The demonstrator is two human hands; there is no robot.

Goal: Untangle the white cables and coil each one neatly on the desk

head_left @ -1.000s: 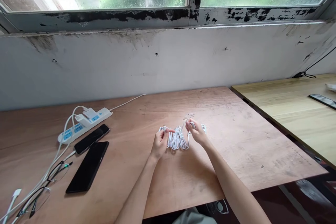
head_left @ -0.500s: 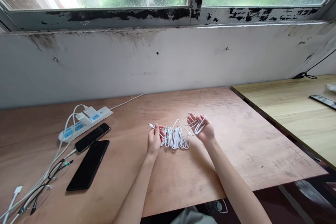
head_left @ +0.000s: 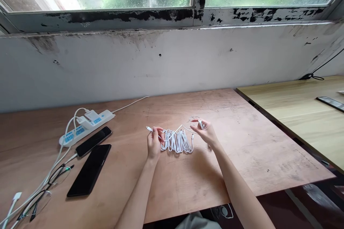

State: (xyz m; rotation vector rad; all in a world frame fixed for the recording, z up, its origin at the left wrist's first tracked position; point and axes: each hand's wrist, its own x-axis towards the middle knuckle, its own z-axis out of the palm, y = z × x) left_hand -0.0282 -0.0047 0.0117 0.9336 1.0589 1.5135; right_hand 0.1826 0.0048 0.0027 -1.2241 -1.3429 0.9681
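My left hand (head_left: 154, 142) pinches a white charging cable (head_left: 169, 137) close to its plug, which points up and left. From there the cable runs over to my right hand (head_left: 205, 131), whose curled fingers close round a bunched part of it. Between and below my hands lie several coiled white cables (head_left: 177, 142) in a row on the brown wooden table. A thin loose bundle of ties or wire (head_left: 194, 118) lies just behind my right fingers; its exact kind is hard to make out.
On the left stands a white power strip (head_left: 88, 125) with chargers plugged in. Two black phones (head_left: 89, 170) and eyeglasses (head_left: 40, 195) lie in front, beside white cords. A lighter wooden table (head_left: 292, 103) adjoins at right, past a gap. The wall (head_left: 134, 68) rises behind.
My right hand has turned from palm up, with cable loops across open fingers, to curled round the bunched cable. My left hand has shifted slightly left with the plug end.
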